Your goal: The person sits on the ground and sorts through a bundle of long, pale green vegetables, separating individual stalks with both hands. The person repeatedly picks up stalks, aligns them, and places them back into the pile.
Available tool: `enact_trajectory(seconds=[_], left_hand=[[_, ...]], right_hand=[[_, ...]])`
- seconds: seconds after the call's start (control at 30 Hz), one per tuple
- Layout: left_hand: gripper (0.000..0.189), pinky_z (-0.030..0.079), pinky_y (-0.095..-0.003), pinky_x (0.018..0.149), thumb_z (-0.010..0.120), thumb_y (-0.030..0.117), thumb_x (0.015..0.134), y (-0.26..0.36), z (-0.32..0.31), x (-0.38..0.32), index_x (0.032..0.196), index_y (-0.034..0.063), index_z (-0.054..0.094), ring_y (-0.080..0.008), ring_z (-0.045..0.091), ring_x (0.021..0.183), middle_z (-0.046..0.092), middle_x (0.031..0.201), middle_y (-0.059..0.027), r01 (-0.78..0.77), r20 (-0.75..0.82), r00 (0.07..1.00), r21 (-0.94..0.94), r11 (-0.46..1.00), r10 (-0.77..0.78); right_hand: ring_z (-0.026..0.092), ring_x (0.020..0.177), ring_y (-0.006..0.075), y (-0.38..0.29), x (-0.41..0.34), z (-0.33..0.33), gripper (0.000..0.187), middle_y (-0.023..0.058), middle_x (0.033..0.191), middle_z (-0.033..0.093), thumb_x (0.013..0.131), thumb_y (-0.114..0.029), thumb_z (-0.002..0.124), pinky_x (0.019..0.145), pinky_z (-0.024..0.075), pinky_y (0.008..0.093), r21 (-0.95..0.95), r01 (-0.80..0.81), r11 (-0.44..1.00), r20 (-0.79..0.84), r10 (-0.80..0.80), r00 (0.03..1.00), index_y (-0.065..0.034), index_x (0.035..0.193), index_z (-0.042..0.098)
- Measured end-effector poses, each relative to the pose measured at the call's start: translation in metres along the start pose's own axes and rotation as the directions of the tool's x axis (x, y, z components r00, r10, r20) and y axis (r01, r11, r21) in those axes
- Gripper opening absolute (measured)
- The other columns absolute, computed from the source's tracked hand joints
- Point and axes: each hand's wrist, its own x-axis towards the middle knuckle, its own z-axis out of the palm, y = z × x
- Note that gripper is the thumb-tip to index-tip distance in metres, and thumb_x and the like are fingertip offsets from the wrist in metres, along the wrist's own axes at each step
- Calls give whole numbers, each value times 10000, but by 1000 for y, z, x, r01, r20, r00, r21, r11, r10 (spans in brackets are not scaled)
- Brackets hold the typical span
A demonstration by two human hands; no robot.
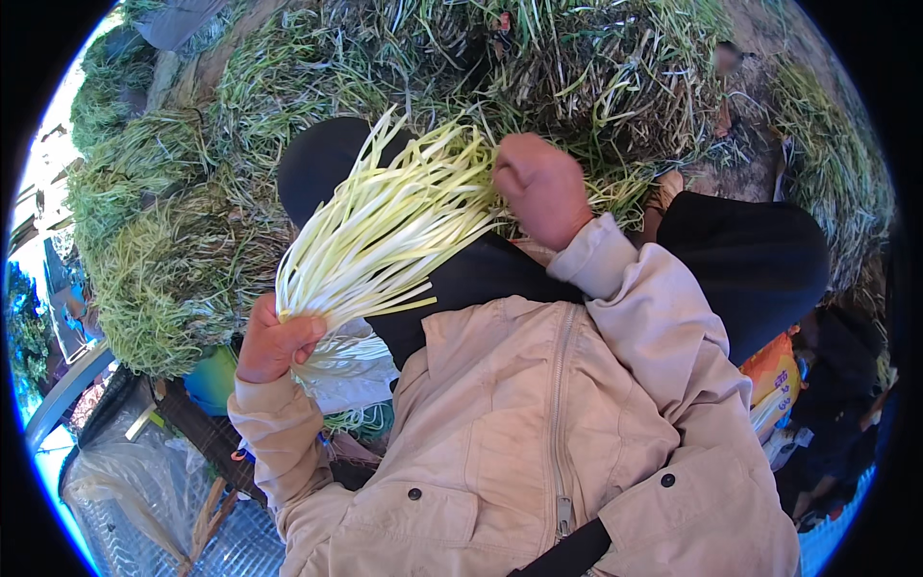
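Note:
My left hand point(281, 339) is closed around the white ends of a fanned bunch of pale yellow-green leafy stalks point(396, 223), which look like blanched chives. The bunch spreads up and to the right across my dark trouser leg. At the tips of its leaves is my right hand point(541, 189), with the fingers curled in; whether it pinches a leaf cannot be made out. More pale stalks point(353, 353) lie on a clear plastic sheet point(346, 386) below my left hand.
Heaps of long green leaves point(288, 86) surround my knees in front and at both sides. A clear plastic sheet point(137, 498) and a curved metal bar point(68, 393) are at the lower left. An orange and yellow printed bag point(775, 379) is by my right side.

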Motion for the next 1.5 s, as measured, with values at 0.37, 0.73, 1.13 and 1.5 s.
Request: enact_trajectory(seconds=[0.37,0.73,1.13,1.5], left_hand=[[120,380,-202,459,817,135,861,-4,-5,5,895,36,758,-30,508,498,650,671,14,4,29,1000,51,999,-5],[125,379,-205,471,810,137,861,-1,-2,-3,906,28,766,-31,508,509,650,671,7,3,23,1000,47,999,-4],[169,381,-213,483,805,157,862,4,4,-10,966,27,780,-34,511,534,653,680,16,32,-13,999,180,983,-30],[163,379,-207,480,827,156,862,-2,-11,-20,971,39,793,-21,518,546,657,685,26,33,-24,999,154,988,-30]], right_hand=[[702,845,326,-47,20,-34,344,95,992,664,904,-29,738,750,584,399,251,177,952,-5,-182,983,-204,1199,756],[699,808,336,-52,17,-6,127,88,950,651,883,-53,753,694,576,406,68,257,964,97,-263,960,-96,960,661],[687,801,373,-45,7,6,105,112,917,642,884,-89,702,658,558,466,-135,133,982,67,-125,990,-99,947,618],[707,970,380,9,44,-33,241,176,1023,718,960,-42,648,864,567,439,54,-41,998,-46,44,998,-96,1169,755]])
